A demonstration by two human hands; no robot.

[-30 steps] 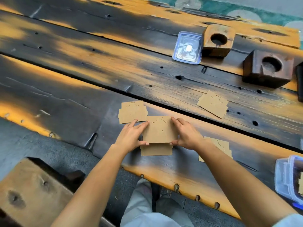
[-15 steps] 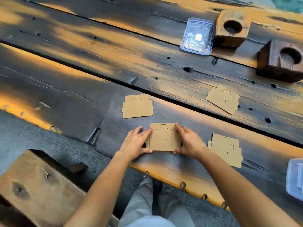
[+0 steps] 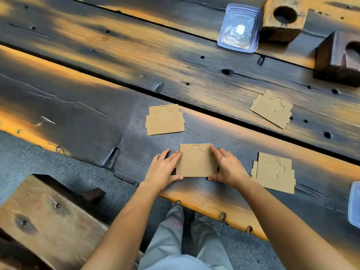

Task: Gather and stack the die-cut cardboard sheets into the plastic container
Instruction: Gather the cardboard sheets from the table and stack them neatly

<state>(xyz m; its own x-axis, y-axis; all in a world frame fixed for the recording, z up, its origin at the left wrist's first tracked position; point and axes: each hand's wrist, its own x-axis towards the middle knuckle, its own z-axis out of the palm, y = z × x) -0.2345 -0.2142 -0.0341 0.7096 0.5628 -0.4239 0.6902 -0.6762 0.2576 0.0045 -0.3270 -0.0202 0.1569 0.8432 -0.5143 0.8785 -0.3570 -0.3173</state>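
Three cardboard sheets left lying flat: one far (image 3: pixel 165 119), one far right (image 3: pixel 271 108), one near right (image 3: pixel 274 173). Small stack (image 3: pixel 197 160) squeezed at its sides between left hand (image 3: pixel 162 170) and right hand (image 3: pixel 228 168), on the table (image 3: pixel 87 106). Nothing boxed yet, probably. Plastic container (image 3: pixel 354 205) cut off at right edge. Sheets in stack: hard to count.

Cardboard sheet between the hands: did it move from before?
Yes. The held cardboard sheet slid toward the person, away from the loose sheet up-left, which it touched earlier. Now a gap separates them.
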